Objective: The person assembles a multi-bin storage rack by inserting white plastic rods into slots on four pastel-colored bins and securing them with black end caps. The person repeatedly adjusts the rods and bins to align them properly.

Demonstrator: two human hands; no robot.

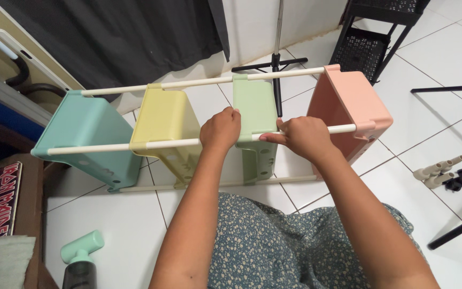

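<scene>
A rack of four pastel plastic bins lies on its side on the white tile floor: teal (pixel 89 131), yellow (pixel 167 115), green (pixel 254 101) and pink (pixel 351 101). Cream rods run through them. My left hand (pixel 220 129) is closed around the near rod (pixel 108 146) beside the green bin's corner. My right hand (pixel 303 138) grips the same rod just right of the green bin, thumb along the rod. Both forearms reach forward over my lap in a floral dress.
A mint-capped dark bottle (pixel 81 257) lies on the floor at lower left. Loose cream connectors and black parts (pixel 445 174) sit at right. A black metal shelf (pixel 372 43) and a tripod stand (pixel 276 59) stand behind. A wooden cabinet (pixel 28 208) is at left.
</scene>
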